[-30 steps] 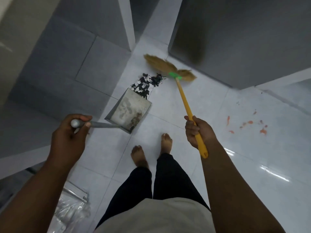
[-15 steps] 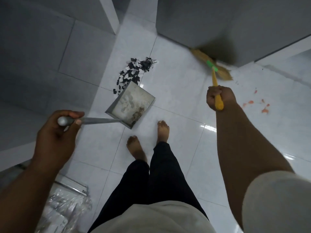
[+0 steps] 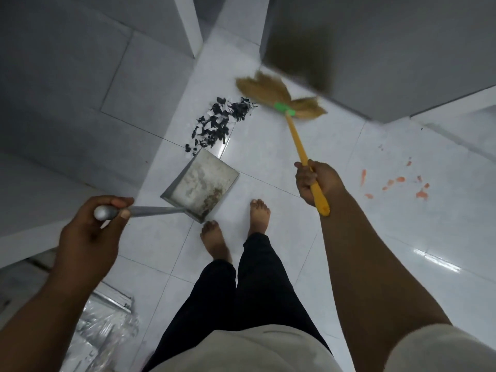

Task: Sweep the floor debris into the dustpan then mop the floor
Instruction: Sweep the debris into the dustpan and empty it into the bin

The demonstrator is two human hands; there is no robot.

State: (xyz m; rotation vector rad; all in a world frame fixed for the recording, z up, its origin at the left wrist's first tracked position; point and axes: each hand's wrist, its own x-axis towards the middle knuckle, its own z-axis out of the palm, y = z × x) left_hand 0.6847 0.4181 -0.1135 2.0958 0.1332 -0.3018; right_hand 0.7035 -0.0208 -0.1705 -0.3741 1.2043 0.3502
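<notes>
left hand (image 3: 88, 232): curled round the grey handle of the dustpan (image 3: 204, 181), thumb on top.
right hand (image 3: 316, 181): wrapped round the yellow stick of the broom (image 3: 281, 95), near its lower end.
dustpan: metal, tilted, front lip on the white floor (image 3: 268, 162) just beside the debris; only a brown smear inside.
debris (image 3: 220, 119): black and white scraps in one loose heap between pan lip and bristles, none in the pan.
broom: bristles blurred, just beyond the heap's far end.
orange marks (image 3: 397, 183): spots on the tile, well apart to the right.
progress (judged): heap gathered, not yet in the pan; mopping not begun, no mop in view.
</notes>
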